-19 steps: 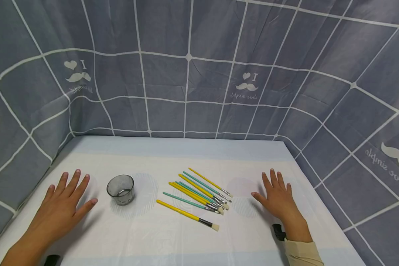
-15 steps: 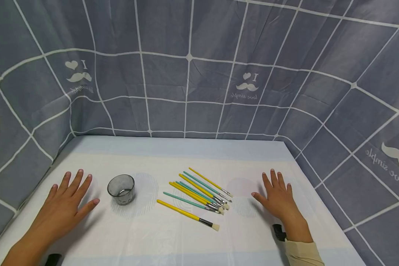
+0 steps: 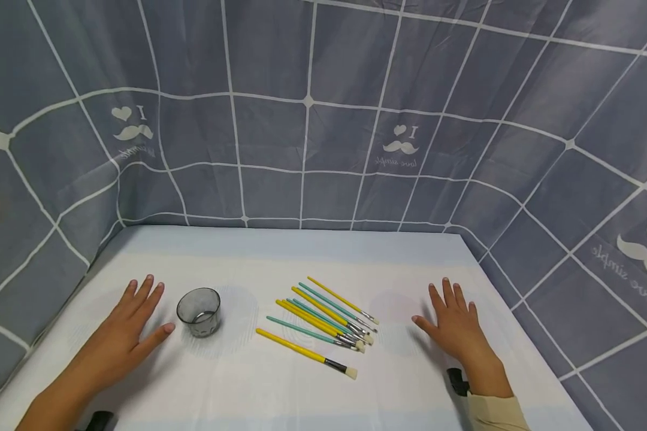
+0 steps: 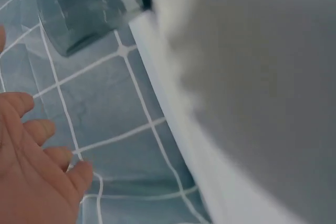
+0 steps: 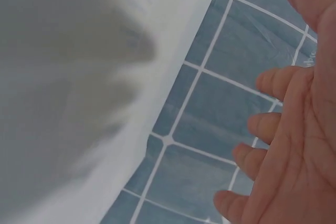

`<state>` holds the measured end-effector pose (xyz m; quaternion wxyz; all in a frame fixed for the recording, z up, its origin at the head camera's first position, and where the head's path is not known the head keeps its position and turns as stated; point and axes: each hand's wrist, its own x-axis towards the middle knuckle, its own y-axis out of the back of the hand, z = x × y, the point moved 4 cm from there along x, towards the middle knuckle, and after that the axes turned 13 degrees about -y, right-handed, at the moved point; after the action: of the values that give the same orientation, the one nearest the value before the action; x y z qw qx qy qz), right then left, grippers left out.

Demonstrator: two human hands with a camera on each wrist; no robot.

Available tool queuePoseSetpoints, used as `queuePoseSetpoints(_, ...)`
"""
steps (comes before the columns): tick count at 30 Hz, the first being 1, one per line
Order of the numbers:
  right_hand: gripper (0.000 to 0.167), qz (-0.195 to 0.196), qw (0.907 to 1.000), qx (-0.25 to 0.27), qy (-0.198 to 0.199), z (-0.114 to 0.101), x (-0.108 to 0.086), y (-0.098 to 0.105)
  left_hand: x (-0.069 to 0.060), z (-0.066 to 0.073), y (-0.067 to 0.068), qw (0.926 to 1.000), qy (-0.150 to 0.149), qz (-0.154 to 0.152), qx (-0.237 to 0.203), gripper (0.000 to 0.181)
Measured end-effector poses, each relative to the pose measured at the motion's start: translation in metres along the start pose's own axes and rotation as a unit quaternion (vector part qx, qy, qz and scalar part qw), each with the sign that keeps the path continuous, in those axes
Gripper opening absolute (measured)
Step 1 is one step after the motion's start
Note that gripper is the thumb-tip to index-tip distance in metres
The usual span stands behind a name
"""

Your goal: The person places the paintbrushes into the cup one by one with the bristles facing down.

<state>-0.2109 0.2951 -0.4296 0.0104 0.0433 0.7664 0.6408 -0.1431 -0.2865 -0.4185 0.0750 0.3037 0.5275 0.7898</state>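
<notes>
Gridded grey curtains [image 3: 350,137] are surrounding the pale tabletop [image 3: 221,395]. Left hand [image 3: 123,333] and right hand [image 3: 454,328] are hovering outspread, gripping nothing, presumably placed wide to avoid obstructing anything. One glass [image 3: 198,313] is standing upright beside the left hand; paintbrushes [image 3: 313,322] are lying between glass and right hand.
</notes>
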Motion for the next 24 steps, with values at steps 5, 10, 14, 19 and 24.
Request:
queuePoseSetpoints(5, 0.086, -0.012, 0.9985, 0.038, 0.037, -0.006, 0.011, 0.0, 0.017, 0.003, 0.0, 0.9913, 0.02, -0.019, -0.129, 0.081)
queuePoseSetpoints(10, 0.086, -0.058, 0.9909, 0.101, 0.067, -0.019, 0.021, -0.003, 0.027, -0.003, -0.005, 0.9727, 0.026, -0.05, -0.225, 0.078)
queuePoseSetpoints(14, 0.084, -0.066, 0.9877, 0.111, 0.088, -0.032, 0.027, -0.007, 0.025, -0.008, -0.013, 0.9501, 0.037, -0.053, -0.305, 0.076)
queuePoseSetpoints(19, 0.077, -0.087, 0.9814, 0.138, 0.102, -0.049, 0.04, -0.013, 0.024, -0.009, -0.023, 0.9344, 0.042, -0.037, -0.352, 0.077)
queuePoseSetpoints(24, 0.068, -0.144, 0.9604, 0.208, 0.117, -0.071, 0.055, -0.015, 0.027, -0.01, -0.029, 0.9382, 0.046, -0.026, -0.342, 0.076)
